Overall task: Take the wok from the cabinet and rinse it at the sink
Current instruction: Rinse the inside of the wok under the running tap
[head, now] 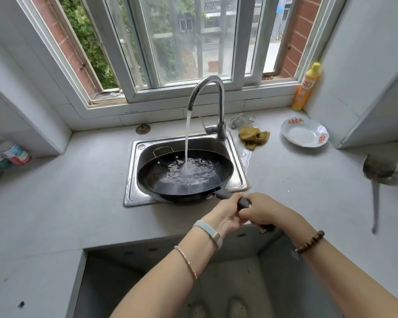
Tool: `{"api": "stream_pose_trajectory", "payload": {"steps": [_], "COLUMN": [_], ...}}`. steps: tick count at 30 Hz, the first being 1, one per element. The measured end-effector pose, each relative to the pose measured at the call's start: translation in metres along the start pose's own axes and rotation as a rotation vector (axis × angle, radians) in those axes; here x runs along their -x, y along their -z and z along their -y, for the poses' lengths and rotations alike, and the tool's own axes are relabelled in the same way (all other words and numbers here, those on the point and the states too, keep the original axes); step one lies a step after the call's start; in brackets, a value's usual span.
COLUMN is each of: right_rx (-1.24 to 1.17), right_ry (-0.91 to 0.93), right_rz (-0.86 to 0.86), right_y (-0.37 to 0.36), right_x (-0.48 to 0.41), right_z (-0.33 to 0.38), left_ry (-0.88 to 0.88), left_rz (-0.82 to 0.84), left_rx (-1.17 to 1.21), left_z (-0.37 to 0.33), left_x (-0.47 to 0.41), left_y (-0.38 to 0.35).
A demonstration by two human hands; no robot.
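A black wok (156, 175) lies across the steel sink (133, 191), its rim over the sink's front edge. Water runs from the curved tap (216, 88) into the wok and pools in its bowl. The wok's dark handle (242, 203) points toward me. My left hand (228, 216) grips the handle near the wok. My right hand (264, 211) grips it just behind, and the two hands touch. The handle's end shows below my right hand.
A brown cloth (254, 137) and a white plate (305, 133) lie right of the sink. A yellow bottle (307, 87) stands on the sill corner. A metal ladle (380, 171) hangs at the right. Bottles (7, 152) lie at the left. An open cabinet recess (170, 283) is below the counter.
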State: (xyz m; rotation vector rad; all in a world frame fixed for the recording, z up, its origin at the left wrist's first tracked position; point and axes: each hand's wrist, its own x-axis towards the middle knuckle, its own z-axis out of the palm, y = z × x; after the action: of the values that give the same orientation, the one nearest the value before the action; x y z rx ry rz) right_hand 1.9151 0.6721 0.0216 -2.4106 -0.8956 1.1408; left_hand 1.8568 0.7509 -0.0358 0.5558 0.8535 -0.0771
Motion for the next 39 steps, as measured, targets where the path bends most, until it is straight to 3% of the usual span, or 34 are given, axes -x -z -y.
{"api": "stream_pose_trajectory", "payload": {"steps": [9, 18, 27, 39], "right_rx": [-0.313, -0.266, -0.273, -0.394], "right_ry": [-0.161, -0.208, -0.124, -0.101], "right_rz": [0.175, 0.117, 0.006, 0.129], "right_y": [-0.026, -0.072, -0.098, -0.072], "right_x": [-0.006, -0.016, -0.014, -0.025], "right_z": [-0.024, -0.032, -0.045, -0.003], "left_ry": [0.078, 0.031, -0.025, -0.029], "left_rz": [0.078, -0.037, -0.102, -0.064], "left_rx": [-0.210, -0.276, -0.252, -0.237], "left_z": [0.022, 0.044, 0.063, 0.015], "left_x": [-0.007, -0.002, 0.005, 0.023], "left_y": [0.025, 0.049, 0.051, 0.053]}}
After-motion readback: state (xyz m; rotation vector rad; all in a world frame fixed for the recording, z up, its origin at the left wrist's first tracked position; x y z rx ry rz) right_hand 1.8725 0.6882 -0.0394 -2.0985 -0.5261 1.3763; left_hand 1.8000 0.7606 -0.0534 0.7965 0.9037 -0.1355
